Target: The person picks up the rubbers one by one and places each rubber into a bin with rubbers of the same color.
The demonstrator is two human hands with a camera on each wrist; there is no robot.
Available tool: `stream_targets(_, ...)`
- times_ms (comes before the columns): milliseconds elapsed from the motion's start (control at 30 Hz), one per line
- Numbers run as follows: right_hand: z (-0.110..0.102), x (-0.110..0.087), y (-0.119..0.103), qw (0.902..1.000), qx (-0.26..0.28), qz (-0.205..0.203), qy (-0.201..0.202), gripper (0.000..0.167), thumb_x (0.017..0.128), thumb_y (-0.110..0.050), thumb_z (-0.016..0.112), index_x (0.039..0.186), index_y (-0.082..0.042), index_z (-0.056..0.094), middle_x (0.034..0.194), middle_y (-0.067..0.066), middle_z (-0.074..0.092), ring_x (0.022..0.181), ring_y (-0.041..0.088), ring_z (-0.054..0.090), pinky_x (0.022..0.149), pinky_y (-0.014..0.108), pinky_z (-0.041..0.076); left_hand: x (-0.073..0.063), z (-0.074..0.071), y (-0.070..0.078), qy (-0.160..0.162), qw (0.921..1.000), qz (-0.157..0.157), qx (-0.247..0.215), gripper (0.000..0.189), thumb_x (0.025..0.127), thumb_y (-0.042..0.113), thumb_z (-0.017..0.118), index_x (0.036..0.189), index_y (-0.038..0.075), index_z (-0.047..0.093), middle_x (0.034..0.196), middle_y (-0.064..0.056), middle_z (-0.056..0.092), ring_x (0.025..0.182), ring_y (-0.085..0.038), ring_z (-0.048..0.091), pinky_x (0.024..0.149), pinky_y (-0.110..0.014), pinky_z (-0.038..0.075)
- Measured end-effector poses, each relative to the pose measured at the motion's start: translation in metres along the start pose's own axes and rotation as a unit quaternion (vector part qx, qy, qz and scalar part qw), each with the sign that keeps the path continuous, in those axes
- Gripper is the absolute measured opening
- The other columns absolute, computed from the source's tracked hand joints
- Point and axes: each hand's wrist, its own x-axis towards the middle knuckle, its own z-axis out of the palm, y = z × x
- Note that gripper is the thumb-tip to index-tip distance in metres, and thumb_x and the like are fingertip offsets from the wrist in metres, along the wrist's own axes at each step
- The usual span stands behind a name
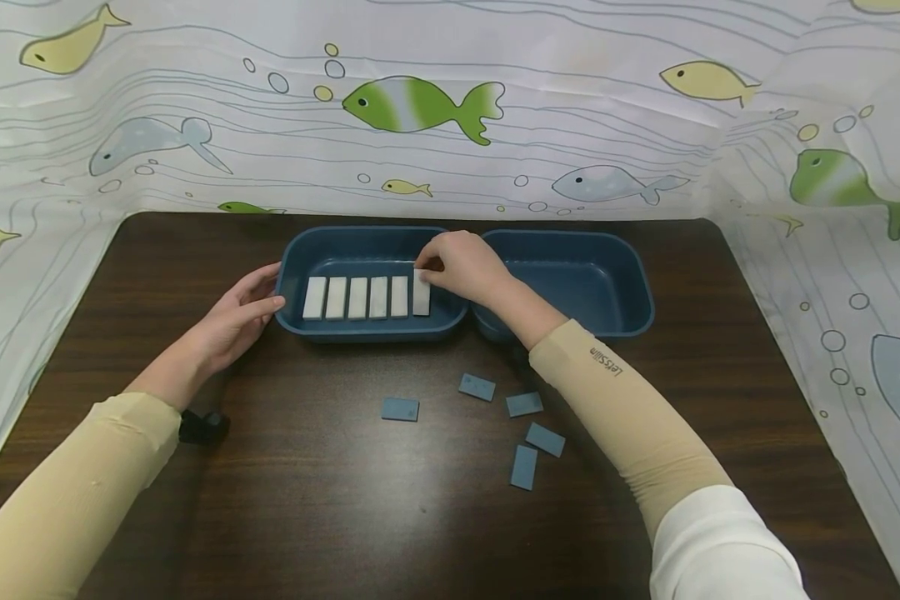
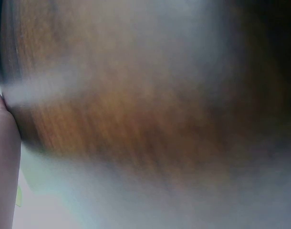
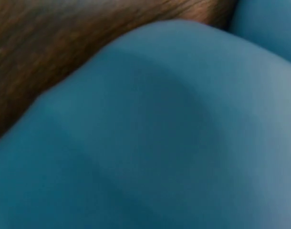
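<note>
Right fingers (image 1: 431, 250) seemingly pinch a white tile (image 1: 422, 300) — head view only; left fingers (image 1: 253, 281), loosely spread, touch the left tray (image 1: 367, 337).

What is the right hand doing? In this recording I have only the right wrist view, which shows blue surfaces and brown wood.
Observer: The right hand pinches the rightmost white tile in the left bin.
Operator: How many white ones are in there?
Observer: Six, in one row, counting that one.
Operator: Anything lying on the table?
Observer: Five blue tiles lie scattered on the table, nearer the person than the bins.
</note>
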Motion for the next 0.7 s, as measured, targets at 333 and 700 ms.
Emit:
stream_targets(333, 0.0006, 0.0019, 0.0042, 0.9999, -0.003, -0.01, -0.002, 0.021, 0.103, -0.018, 0.073, 0.12, -0.01, 0.08, 0.117, 0.006, 0.08, 0.101, 0.02, 0.074, 0.091, 0.034, 0.059, 0.0007, 0.0009, 0.0008, -0.002, 1.0, 0.004, -0.005, 0.051, 0.11, 0.008, 0.054, 0.156, 0.019, 0.034, 0.148, 0.012, 0.045, 0.131, 0.001, 0.047, 0.104, -0.01, 0.038)
stream_targets(700, 0.0025, 0.0023, 0.0045, 0.9994, -0.025, -0.023, 0.001, 0.02, 0.102, -0.017, 0.074, 0.119, -0.01, 0.08, 0.118, 0.007, 0.079, 0.105, 0.021, 0.073, 0.093, 0.035, 0.058, 0.0003, 0.0004, 0.0003, -0.003, 1.0, 0.001, 0.005, 0.052, 0.11, 0.009, 0.053, 0.157, 0.02, 0.033, 0.154, 0.01, 0.04, 0.134, 0.003, 0.045, 0.109, -0.011, 0.036)
